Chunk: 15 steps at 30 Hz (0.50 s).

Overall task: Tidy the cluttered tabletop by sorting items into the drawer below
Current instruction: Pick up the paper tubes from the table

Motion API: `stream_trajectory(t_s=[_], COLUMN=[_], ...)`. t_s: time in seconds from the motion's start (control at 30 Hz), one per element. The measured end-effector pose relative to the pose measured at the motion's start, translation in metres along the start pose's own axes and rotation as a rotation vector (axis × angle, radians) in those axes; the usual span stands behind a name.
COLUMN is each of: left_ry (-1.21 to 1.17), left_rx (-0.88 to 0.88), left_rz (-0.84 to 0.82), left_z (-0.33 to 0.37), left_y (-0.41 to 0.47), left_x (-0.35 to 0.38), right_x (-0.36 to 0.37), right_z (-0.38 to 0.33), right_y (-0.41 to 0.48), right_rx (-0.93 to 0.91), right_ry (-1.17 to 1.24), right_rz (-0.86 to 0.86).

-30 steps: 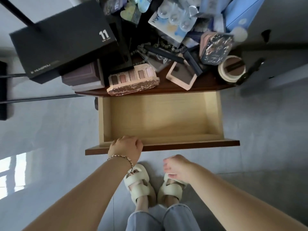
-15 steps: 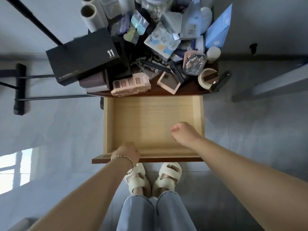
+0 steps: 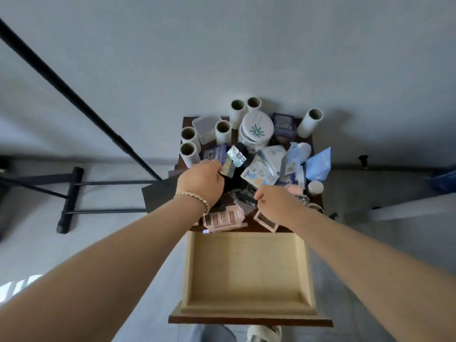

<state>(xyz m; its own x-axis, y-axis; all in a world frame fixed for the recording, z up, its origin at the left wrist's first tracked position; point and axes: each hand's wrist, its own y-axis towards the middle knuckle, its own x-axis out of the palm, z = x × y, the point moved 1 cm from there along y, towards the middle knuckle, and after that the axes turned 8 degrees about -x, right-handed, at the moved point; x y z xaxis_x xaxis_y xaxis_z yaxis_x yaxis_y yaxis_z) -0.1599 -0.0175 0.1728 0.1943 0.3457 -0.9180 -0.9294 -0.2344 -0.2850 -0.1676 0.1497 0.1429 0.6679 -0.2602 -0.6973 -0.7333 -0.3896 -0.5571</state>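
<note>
The light wooden drawer (image 3: 186,267) is pulled out below the tabletop and holds nothing. My left hand (image 3: 201,180), with a bracelet on the wrist, reaches over the clutter, and its curled fingers close on the lower edge of a small shiny packet (image 3: 235,159). My right hand (image 3: 274,202) hovers over the table's front right with its fingers curled. Its fingertips are at some thin dark items (image 3: 244,197), and whether they hold one is hidden. A pink eyeshadow palette (image 3: 223,218) and a pink square compact (image 3: 267,222) lie at the front edge.
Several cardboard rolls (image 3: 188,134), a round white-lidded jar (image 3: 257,128), a lens blister pack (image 3: 257,174) and a blue box (image 3: 318,166) crowd the small dark table. A black box (image 3: 158,196) overhangs its left side. A black rack (image 3: 69,193) stands to the left.
My view has lifted from the drawer to the tabletop. My left hand left the drawer front and went to the shiny packet. My right hand moved from over the drawer to the clutter.
</note>
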Motion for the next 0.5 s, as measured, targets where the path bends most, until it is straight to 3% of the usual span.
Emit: stream_trajectory(t_s=[0.2,0.3,0.5], left_ry=[0.021,0.033,0.294], left_rx=[0.027,-0.028,-0.057], left_rz=[0.102,0.040,-0.088], left_z=[-0.015,-0.024,-0.066], left_y=[0.096,0.127,0.179], left_x=[-0.024,-0.017,0.010], right_x=[-0.046,-0.055,-0.054], right_z=[-0.024,-0.025,-0.045], right_y=[0.070,0.101,0.182], right_rx=[0.015,0.004,-0.180], right_ry=[-0.044,-0.065,-0.253], right_rz=[0.190,0.302,0.317])
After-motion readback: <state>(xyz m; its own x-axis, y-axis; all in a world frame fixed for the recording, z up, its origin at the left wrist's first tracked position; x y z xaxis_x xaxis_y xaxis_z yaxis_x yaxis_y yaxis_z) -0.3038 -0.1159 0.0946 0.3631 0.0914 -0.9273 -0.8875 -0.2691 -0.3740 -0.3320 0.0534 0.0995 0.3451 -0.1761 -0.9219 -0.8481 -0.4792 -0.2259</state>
